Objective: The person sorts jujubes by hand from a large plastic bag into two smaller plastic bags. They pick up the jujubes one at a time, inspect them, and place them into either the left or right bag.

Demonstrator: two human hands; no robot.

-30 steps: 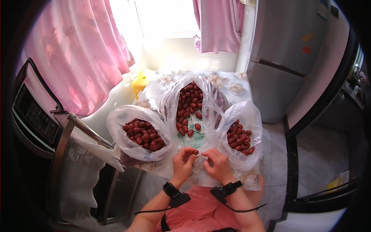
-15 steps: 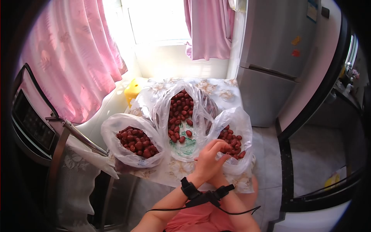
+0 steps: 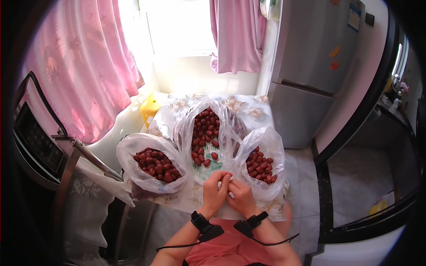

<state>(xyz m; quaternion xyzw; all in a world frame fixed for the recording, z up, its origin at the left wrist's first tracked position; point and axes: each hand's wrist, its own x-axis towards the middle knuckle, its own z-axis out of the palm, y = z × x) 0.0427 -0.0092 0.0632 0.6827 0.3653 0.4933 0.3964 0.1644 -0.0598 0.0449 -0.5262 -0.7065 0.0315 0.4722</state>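
Note:
My left hand (image 3: 214,191) and my right hand (image 3: 241,195) meet fingertip to fingertip at the near edge of the middle bag. Fingers on both are closed in a pinch; what lies between them is too small to make out. Red dates fill part of the middle plastic bag (image 3: 225,133), with a few loose ones (image 3: 214,156) lower down over a green print. More dates lie in the left bag (image 3: 126,165) and the right bag (image 3: 278,153). Each wrist wears a black strap with a cable.
A flowered cloth covers the table (image 3: 255,111). Behind it on the left is a yellow container (image 3: 150,106). The grey fridge (image 3: 295,106) stands at the right, pink curtains (image 3: 84,66) hang at the window, and a chair (image 3: 84,199) is at left.
My left hand has moved left from the right bag, and my wrists, crossed before, are now apart. My hands now meet in front of the middle bag. The view has shifted slightly.

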